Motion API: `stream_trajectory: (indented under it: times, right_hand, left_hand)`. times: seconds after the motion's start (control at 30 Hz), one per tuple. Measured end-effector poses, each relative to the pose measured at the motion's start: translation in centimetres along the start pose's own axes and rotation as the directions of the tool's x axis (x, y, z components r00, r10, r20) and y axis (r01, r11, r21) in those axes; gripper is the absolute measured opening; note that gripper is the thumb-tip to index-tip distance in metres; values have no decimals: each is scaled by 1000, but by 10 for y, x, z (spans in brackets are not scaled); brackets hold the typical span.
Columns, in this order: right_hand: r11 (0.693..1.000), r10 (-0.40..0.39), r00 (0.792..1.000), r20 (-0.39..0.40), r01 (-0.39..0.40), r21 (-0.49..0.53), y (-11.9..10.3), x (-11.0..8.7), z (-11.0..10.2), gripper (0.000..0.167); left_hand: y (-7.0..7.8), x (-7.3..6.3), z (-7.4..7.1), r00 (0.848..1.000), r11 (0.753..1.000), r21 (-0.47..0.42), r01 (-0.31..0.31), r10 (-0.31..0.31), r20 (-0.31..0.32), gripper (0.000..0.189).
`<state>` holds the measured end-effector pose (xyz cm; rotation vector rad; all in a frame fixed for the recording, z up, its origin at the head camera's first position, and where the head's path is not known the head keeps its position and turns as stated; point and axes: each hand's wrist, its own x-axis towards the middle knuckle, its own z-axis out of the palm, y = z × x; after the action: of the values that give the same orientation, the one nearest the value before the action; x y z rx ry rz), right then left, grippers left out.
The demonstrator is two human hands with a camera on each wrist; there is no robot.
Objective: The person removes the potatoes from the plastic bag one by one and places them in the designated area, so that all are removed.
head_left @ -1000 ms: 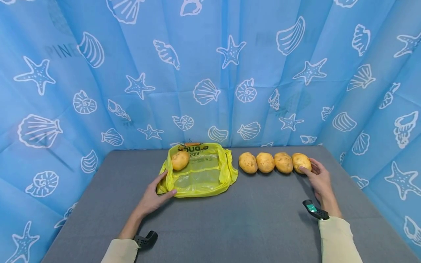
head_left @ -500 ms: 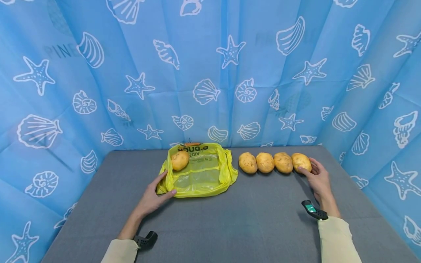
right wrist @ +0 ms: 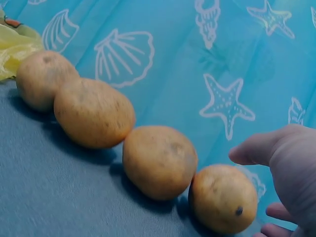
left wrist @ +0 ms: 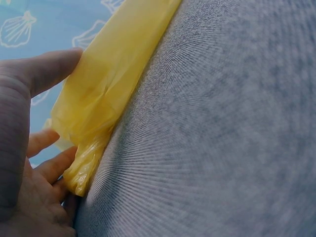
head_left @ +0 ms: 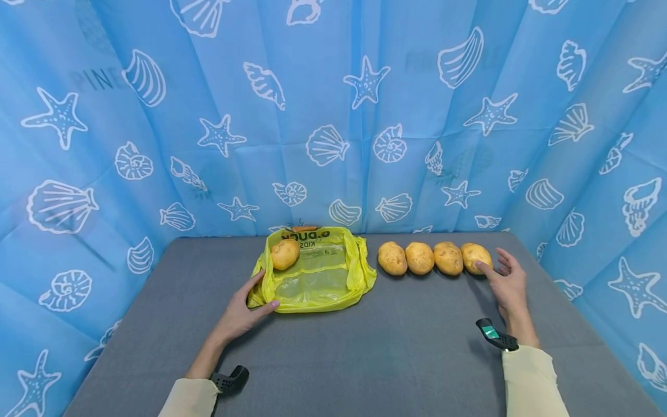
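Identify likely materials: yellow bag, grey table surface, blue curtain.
Yellow bag: thin plastic film, glossy; translucent, sharply creased.
Grey table surface: looks like woven cloth, matte; fine ribbing in the left wrist view.
Blue curtain: smooth fabric or plastic sheet, slight sheen; hangs in soft folds. Can't tell which.

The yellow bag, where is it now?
In the head view, the yellow bag lies just left of centre on the grey table, between the left hand and the row of four potatoes.
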<state>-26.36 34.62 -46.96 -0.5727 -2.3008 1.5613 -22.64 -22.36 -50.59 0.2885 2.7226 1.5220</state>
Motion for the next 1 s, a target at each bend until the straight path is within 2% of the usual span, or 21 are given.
stream_trajectory:
  times: [0.2,0.43,0.73,1.0]
  right_hand:
    - [996,-84,995,-58,83,-31,-14,-11,5,69]
    - [983,-183,981,-59,181,-43,-30,-21,13,65]
    - [962,-268,963,36,270,-42,-50,-36,25,65]
    - [922,-382,914,136,388,-14,-70,-49,47,63]
  left_hand:
    - [1,0,-1,1000,1000,-6,10,-10,6,87]
    - [3,0,-1,1000,1000,-10,20,-20,8,88]
    - [3,1,-1,1000,1000,5,14,-14,3,87]
    - [2,-1,0,1000,1000,-6,-6,6,2,86]
